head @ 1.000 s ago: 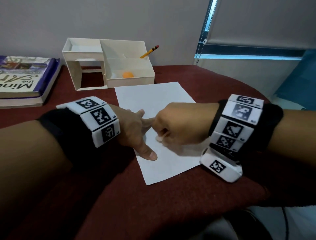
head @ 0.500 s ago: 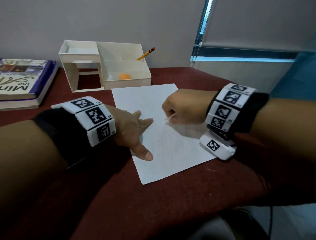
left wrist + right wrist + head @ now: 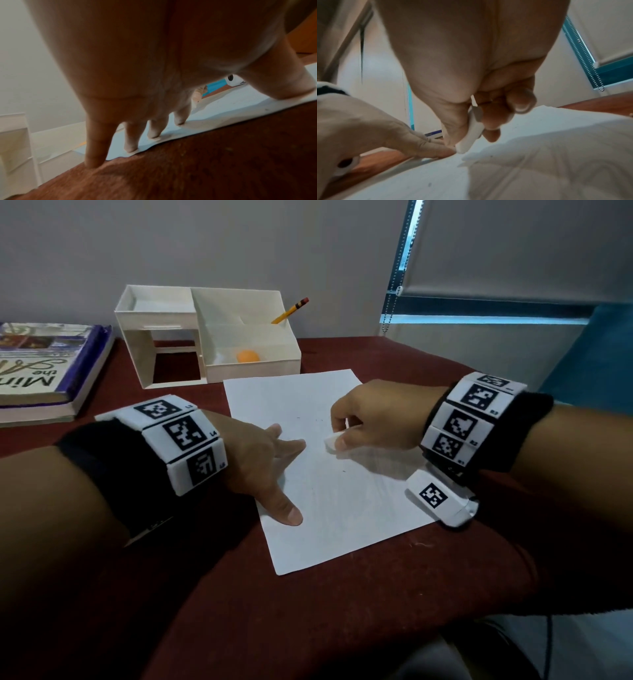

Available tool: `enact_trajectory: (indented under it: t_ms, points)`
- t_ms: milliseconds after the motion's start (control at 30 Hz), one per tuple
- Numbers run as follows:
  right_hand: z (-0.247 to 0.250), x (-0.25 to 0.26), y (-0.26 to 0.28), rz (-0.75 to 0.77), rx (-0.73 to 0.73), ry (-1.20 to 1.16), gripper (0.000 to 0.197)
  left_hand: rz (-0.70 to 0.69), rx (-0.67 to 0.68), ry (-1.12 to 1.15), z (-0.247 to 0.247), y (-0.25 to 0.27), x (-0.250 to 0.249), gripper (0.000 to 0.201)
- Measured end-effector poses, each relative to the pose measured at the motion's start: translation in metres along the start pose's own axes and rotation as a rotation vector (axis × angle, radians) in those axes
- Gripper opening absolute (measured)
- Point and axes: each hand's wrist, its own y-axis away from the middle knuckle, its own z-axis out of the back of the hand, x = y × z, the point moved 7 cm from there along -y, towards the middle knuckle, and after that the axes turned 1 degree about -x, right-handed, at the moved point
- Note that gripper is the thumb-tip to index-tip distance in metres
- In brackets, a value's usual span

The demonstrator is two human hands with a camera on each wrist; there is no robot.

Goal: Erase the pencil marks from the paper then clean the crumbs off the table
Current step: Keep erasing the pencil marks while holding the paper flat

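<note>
A white sheet of paper (image 3: 342, 491) lies on the dark red table (image 3: 308, 611), with faint pencil marks and a few dark specks on it. My left hand (image 3: 270, 470) presses flat on the paper's left edge, fingers spread and straight; in the left wrist view its fingertips (image 3: 153, 135) rest on the paper (image 3: 231, 105). My right hand (image 3: 370, 419) pinches a white eraser (image 3: 331, 442) between thumb and fingers, held just over the middle of the sheet. In the right wrist view the eraser (image 3: 471, 136) tilts down toward the paper (image 3: 539, 162), close to my left hand's fingers.
A cream desk organiser (image 3: 209, 337) stands behind the paper, holding a yellow pencil (image 3: 290, 310) and an orange ball (image 3: 248, 356). A thick book (image 3: 44, 364) lies at the far left. A window with a blind (image 3: 513, 251) is at the right. A pale crumb (image 3: 421, 543) lies beside the sheet.
My right hand moved away from my left hand, up and to the right across the sheet, and the eraser now shows below its fingers. The left hand stayed pressing the paper.
</note>
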Motion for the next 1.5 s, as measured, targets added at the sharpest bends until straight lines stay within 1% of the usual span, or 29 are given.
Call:
enact_trajectory:
  t_ms: [67,133,200,267,300,333,367,400,467,500,533,567,667,767,800,867,900,933,1067,1100,1200,1233,1333,1367,1500]
  points:
    - [0.000,0.002,0.002,0.007,0.002,0.041,0.024,0.007,-0.041,0.009,0.005,0.001,-0.002,0.117]
    - [0.001,0.005,0.004,0.020,-0.034,0.108,0.020,-0.004,-0.098,0.000,0.011,0.001,-0.009,0.112]
    - [-0.001,0.016,0.009,0.067,-0.064,0.150,0.014,-0.022,-0.113,-0.016,0.011,-0.001,-0.014,0.111]
    - [-0.009,0.036,0.017,0.169,-0.013,0.118,0.023,-0.027,-0.089,-0.008,0.007,-0.004,-0.013,0.112]
    - [-0.014,0.048,0.022,0.216,0.048,0.086,0.026,-0.025,-0.072,0.007,0.005,-0.005,-0.011,0.112]
    - [-0.017,0.054,0.026,0.237,0.111,0.030,0.025,-0.022,-0.060,0.018,0.005,-0.006,-0.010,0.113]
    - [-0.017,0.052,0.027,0.214,0.158,-0.020,0.019,-0.018,-0.055,0.020,0.005,-0.006,-0.009,0.114]
    - [-0.015,0.045,0.023,0.164,0.169,-0.042,0.017,-0.011,-0.053,0.013,0.005,-0.006,-0.009,0.114]
    - [-0.007,0.021,0.011,0.020,0.137,0.006,0.025,0.003,-0.052,-0.008,0.004,-0.007,-0.009,0.114]
    - [-0.004,0.012,0.008,-0.040,0.121,0.032,0.024,0.006,-0.051,-0.014,0.004,-0.007,-0.010,0.113]
    - [-0.004,0.008,0.005,-0.063,0.111,0.047,0.022,0.006,-0.050,-0.019,0.004,-0.008,-0.010,0.113]
    - [-0.005,0.012,0.004,-0.056,0.107,0.057,0.019,0.003,-0.050,-0.022,0.004,-0.008,-0.010,0.113]
    - [-0.010,0.033,0.003,0.030,0.099,0.064,0.018,-0.004,-0.046,-0.001,0.004,-0.008,-0.009,0.113]
    - [-0.009,0.040,0.003,0.051,0.080,0.060,0.015,-0.006,-0.049,0.006,0.004,-0.008,-0.010,0.113]
    - [-0.009,0.041,0.003,0.059,0.089,0.051,0.014,-0.006,-0.046,0.004,0.004,-0.008,-0.010,0.113]
    - [-0.014,0.046,0.008,0.073,0.158,0.016,0.014,-0.011,-0.037,0.008,0.003,-0.007,-0.010,0.110]
    - [-0.017,0.047,0.009,0.073,0.191,0.006,0.014,-0.013,-0.037,0.005,0.003,-0.008,-0.010,0.109]
    - [-0.016,0.044,0.008,0.059,0.190,0.005,0.015,-0.010,-0.039,-0.003,0.003,-0.008,-0.010,0.110]
    - [-0.008,0.018,-0.003,-0.072,0.105,0.064,0.015,0.008,-0.058,-0.025,0.002,-0.013,-0.007,0.114]
    - [-0.009,0.018,-0.003,-0.072,0.113,0.051,0.013,0.007,-0.055,-0.023,0.001,-0.014,-0.007,0.115]
    - [-0.014,0.030,0.003,0.005,0.192,-0.037,0.015,-0.002,-0.046,-0.011,0.001,-0.014,-0.006,0.116]
    - [-0.012,0.028,0.002,0.003,0.180,-0.038,0.016,-0.002,-0.046,-0.013,0.001,-0.014,-0.006,0.116]
    - [-0.004,0.008,-0.005,-0.084,0.121,-0.006,0.020,-0.003,-0.049,-0.023,0.002,-0.013,-0.008,0.115]
    - [-0.003,0.007,-0.006,-0.087,0.114,-0.011,0.020,-0.004,-0.047,-0.025,0.002,-0.012,-0.009,0.115]
    - [-0.006,0.012,-0.003,-0.043,0.185,-0.138,0.018,0.000,-0.039,-0.011,0.005,-0.008,-0.009,0.115]
